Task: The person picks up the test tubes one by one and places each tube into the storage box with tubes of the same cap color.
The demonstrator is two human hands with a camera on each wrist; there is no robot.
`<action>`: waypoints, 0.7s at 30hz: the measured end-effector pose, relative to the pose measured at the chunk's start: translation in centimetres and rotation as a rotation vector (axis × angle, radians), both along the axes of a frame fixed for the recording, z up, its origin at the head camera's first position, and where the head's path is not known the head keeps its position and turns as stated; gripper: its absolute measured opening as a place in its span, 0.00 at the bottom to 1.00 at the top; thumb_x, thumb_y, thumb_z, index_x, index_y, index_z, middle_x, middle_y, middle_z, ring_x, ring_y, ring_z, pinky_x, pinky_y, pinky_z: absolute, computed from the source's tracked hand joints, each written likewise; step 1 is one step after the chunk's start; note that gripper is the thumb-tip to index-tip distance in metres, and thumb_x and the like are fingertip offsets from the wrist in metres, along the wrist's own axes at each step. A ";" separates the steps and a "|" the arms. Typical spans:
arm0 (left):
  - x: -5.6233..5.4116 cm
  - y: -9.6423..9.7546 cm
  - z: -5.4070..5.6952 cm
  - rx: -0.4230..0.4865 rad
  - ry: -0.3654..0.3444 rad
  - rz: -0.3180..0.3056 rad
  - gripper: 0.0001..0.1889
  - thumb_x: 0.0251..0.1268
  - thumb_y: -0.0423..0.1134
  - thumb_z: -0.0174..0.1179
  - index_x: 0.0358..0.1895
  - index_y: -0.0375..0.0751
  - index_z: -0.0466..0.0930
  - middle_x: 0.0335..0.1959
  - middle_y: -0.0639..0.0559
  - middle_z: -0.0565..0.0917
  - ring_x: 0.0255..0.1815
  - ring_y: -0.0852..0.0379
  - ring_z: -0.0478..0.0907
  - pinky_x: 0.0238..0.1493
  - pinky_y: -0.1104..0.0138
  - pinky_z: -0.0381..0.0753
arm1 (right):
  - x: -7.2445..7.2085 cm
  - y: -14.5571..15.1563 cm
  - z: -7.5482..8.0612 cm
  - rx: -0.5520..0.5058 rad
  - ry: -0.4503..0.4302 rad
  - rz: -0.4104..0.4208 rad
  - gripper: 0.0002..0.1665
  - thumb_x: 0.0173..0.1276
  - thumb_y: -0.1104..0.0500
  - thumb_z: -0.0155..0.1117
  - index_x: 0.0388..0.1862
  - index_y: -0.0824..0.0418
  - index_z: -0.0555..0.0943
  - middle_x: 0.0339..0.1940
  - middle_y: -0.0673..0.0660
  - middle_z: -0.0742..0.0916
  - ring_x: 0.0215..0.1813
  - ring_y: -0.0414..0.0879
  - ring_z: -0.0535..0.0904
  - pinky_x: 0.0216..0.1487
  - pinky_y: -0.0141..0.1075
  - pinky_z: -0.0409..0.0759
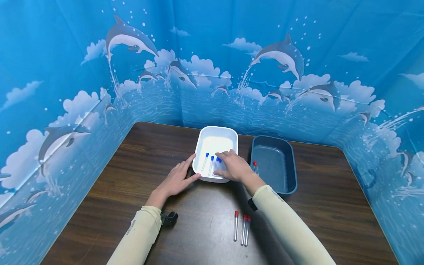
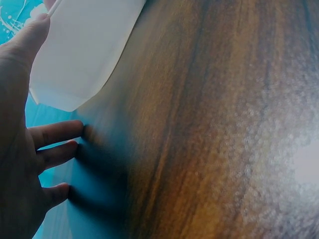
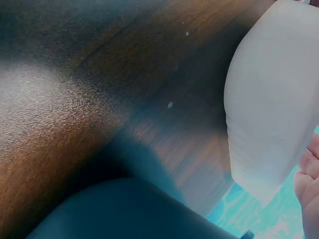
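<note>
A white plastic tray lies toward the back of the table, holding several clear tubes with blue caps. My left hand touches the tray's near left rim with spread fingers and thumb; in the left wrist view its thumb is at the rim. Over the tray's right side reaches my right hand, thumb and index finger apart beside the blue-capped tubes. Nothing shows gripped in it, though its palm side is hidden. The right wrist view has only part of this hand, past the tray wall.
Right of the white tray stands a dark blue-grey tray with a red-capped tube at its left side. Three red-capped tubes lie on the brown wooden table near the right forearm. Dolphin-print curtains surround the table's back and sides.
</note>
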State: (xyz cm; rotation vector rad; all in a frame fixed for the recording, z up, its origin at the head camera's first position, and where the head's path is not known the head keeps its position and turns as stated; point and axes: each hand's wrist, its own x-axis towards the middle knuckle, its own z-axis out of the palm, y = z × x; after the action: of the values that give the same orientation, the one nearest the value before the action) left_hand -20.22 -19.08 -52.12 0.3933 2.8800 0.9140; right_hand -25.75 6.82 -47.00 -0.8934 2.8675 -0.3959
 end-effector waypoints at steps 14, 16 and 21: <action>0.0 -0.1 0.1 0.004 0.000 0.002 0.45 0.64 0.75 0.44 0.79 0.68 0.36 0.72 0.47 0.65 0.64 0.49 0.66 0.67 0.46 0.59 | 1.7 1.1 1.5 -0.080 0.077 0.032 0.45 0.61 0.35 0.68 0.72 0.53 0.70 0.67 0.57 0.76 0.72 0.62 0.64 0.63 0.56 0.68; 0.0 -0.1 0.1 0.003 0.001 0.002 0.45 0.64 0.75 0.43 0.79 0.67 0.36 0.72 0.47 0.65 0.64 0.49 0.66 0.67 0.46 0.59 | 2.1 1.3 1.7 -0.100 0.082 0.027 0.44 0.61 0.35 0.68 0.72 0.53 0.70 0.68 0.57 0.76 0.72 0.62 0.64 0.63 0.56 0.68; 0.0 0.0 0.1 -0.005 -0.001 -0.002 0.45 0.64 0.75 0.43 0.79 0.67 0.36 0.72 0.47 0.65 0.63 0.49 0.66 0.67 0.47 0.60 | 3.2 2.5 2.0 -0.147 0.091 0.011 0.44 0.61 0.35 0.68 0.72 0.52 0.70 0.68 0.57 0.76 0.72 0.59 0.65 0.64 0.55 0.68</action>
State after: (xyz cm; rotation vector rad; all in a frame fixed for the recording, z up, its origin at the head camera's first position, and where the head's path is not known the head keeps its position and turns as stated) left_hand -20.26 -19.12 -52.01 0.3959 2.8801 0.9067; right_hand -22.57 9.29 -44.98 -0.9738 2.9458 -0.5870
